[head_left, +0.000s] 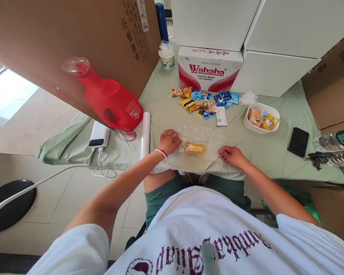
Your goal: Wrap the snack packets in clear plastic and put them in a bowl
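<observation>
A yellow packaged snack (195,148) lies near the table's front edge, on a sheet of clear plastic wrap (202,133). At the sheet's left side, my left hand (170,141) has its fingers closed on the plastic. My right hand (232,156) pinches the opposite side of the sheet. The snack sits between my hands, and neither hand touches it. Behind the sheet, small wrapped snacks (195,108) in yellow, blue and red are spread out. A white bowl (258,128) to the right holds more packaged food.
A red jug (111,101), a white roll (145,133) and a power bank (99,134) are at the left. A Wahaha carton (210,70) and a paper cup (167,61) stand behind. A black phone (298,141) and plastic bottles (342,157) are at the right.
</observation>
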The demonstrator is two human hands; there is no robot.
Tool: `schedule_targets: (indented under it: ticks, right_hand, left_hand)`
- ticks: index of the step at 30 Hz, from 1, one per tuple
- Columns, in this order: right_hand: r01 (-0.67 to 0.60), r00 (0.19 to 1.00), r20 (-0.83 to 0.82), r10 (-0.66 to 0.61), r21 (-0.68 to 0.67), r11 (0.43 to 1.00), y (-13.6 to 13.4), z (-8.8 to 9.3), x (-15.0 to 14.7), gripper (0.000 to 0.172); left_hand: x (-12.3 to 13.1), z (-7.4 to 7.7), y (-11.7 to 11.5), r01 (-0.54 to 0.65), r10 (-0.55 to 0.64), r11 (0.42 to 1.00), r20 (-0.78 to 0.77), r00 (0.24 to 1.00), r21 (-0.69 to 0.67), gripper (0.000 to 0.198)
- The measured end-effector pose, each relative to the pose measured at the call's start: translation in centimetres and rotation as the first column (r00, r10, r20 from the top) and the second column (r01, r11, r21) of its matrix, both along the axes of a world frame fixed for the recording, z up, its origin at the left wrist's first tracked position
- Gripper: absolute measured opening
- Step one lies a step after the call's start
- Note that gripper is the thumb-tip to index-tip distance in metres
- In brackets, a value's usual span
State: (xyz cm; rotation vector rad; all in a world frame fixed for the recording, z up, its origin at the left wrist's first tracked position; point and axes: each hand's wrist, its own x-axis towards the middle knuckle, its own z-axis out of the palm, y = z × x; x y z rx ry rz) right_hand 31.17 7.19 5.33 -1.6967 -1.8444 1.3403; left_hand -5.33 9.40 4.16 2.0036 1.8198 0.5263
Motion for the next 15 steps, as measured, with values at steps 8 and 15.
schedule_targets:
  ticks: [8, 15]
  right_hand:
    - [-0.378, 0.853, 0.496, 0.162, 0.374, 0.847, 7.7, 3.5, -5.5, 0.038]
    - [-0.362, 0.805, 0.560, 0.197, 0.201, 0.910, 10.0, 2.3, -12.9, 0.045]
  left_hand:
    - [-0.6, -1.7, 0.8, -0.097, 0.098, 0.995, 0.026, 0.995, -0.019, 0.047]
    - [-1.6, -1.1, 0.1, -0.181, 0.192, 0.970, 0.055, 0.980, -0.163, 0.062]
